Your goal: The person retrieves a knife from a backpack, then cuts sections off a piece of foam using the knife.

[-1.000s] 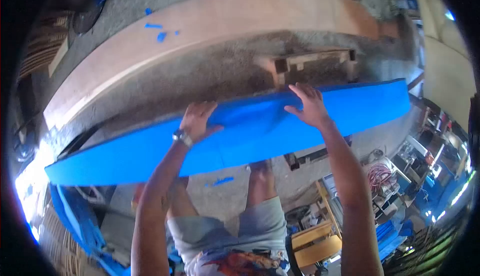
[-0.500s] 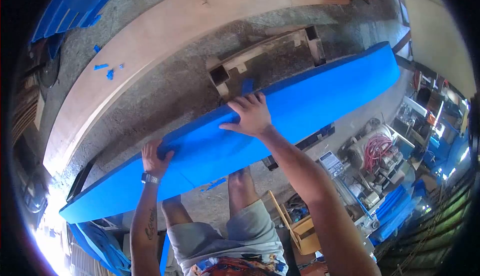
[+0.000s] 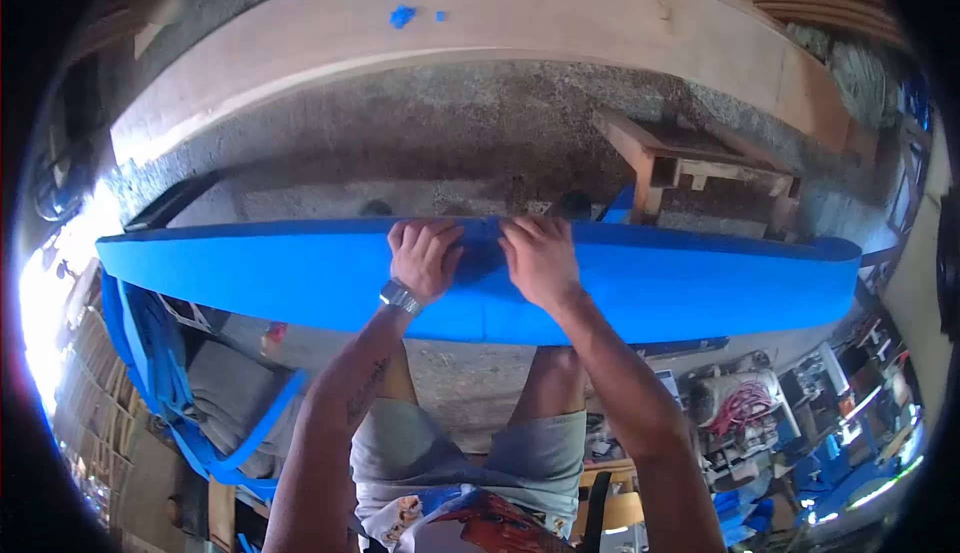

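A long blue panel [image 3: 700,288] with tapered ends lies across the view in front of my legs, a thin seam running down its middle. My left hand [image 3: 425,256], with a metal watch on the wrist, rests on the panel left of the seam, its fingers bent over the far edge. Just right of the seam, my right hand [image 3: 540,258] curls its fingers over that same edge. The fingertips are partly hidden behind the edge.
Beyond the panel, a long curved wooden board [image 3: 500,13] carries small blue scraps [image 3: 402,17]. A wooden frame [image 3: 690,168] stands at the far right. Blue strips [image 3: 265,423] hang at the left. A red coiled hose [image 3: 742,403] lies among tools on the right.
Both hands have come closer together near the panel's seam, their fingers now curled over its far edge. The view has turned, and the panel appears more level.
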A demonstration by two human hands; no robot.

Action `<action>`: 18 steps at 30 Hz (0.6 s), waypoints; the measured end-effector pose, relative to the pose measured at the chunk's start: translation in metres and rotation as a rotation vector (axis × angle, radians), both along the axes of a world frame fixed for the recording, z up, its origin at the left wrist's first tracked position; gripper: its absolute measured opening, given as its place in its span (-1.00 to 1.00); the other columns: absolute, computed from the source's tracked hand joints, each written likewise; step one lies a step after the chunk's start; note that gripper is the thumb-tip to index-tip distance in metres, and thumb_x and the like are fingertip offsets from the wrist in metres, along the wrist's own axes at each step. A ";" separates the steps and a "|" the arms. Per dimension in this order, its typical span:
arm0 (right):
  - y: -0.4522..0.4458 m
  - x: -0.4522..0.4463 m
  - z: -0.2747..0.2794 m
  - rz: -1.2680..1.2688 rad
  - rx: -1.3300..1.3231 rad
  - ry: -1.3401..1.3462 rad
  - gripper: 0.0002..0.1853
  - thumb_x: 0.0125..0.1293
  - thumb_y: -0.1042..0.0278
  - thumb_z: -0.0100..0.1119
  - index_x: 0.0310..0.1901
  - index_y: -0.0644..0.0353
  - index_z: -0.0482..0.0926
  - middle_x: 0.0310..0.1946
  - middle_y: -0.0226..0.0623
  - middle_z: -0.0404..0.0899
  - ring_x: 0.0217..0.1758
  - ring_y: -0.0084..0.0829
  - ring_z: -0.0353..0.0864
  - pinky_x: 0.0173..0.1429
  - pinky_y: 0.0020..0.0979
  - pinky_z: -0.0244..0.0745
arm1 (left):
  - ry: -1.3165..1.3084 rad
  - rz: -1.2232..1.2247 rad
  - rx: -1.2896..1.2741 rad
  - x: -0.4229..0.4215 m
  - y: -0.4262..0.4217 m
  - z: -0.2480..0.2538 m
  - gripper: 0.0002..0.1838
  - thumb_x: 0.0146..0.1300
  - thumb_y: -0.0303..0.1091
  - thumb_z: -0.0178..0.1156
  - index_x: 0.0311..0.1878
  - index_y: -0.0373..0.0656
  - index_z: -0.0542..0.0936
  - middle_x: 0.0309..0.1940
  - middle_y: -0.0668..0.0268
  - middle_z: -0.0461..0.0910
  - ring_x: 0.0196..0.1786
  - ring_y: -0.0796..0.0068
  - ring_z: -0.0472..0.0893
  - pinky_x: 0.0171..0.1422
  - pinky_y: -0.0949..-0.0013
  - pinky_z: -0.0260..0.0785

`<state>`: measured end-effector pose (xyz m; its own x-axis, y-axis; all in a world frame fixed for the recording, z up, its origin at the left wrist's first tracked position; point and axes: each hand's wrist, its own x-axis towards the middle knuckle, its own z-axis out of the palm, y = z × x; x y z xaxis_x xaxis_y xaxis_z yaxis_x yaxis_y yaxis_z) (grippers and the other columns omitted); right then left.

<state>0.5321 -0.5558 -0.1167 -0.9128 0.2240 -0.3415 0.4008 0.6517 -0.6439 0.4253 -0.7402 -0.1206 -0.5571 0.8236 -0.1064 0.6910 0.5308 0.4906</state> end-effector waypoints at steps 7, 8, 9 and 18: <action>-0.017 -0.006 -0.005 -0.058 -0.022 0.127 -0.79 0.15 0.50 0.25 -0.14 0.13 0.62 -0.14 -0.32 0.63 0.00 -0.29 0.59 0.13 -0.18 0.30 | -0.063 0.023 0.212 0.001 -0.011 -0.021 -0.69 -0.03 -0.43 0.37 -0.17 0.03 0.57 -0.08 0.46 0.60 0.04 0.31 0.51 0.15 0.07 0.25; -0.018 -0.004 -0.005 -0.054 -0.029 0.133 -0.79 0.15 0.49 0.24 -0.15 0.13 0.62 -0.14 -0.31 0.63 -0.01 -0.28 0.59 0.13 -0.17 0.30 | -0.056 0.030 0.231 0.002 -0.013 -0.025 -0.70 -0.02 -0.44 0.37 -0.18 0.03 0.56 -0.06 0.46 0.59 0.05 0.30 0.51 0.14 0.07 0.26; -0.020 -0.003 -0.006 -0.055 -0.038 0.134 -0.79 0.15 0.49 0.23 -0.14 0.14 0.61 -0.13 -0.30 0.63 0.01 -0.28 0.59 0.14 -0.17 0.29 | -0.068 0.029 0.241 0.005 -0.014 -0.026 -0.71 -0.01 -0.43 0.36 -0.18 0.02 0.56 -0.05 0.46 0.59 0.05 0.31 0.51 0.15 0.07 0.26; -0.022 -0.012 -0.005 0.012 0.060 0.107 -0.73 0.16 0.47 0.12 -0.07 0.18 0.58 -0.02 -0.24 0.60 0.19 -0.28 0.50 0.22 -0.14 0.27 | -0.224 0.017 -0.070 -0.014 0.013 0.013 -0.62 0.21 -0.14 0.21 0.06 -0.04 0.52 0.02 0.34 0.57 0.16 0.30 0.49 0.38 -0.06 0.08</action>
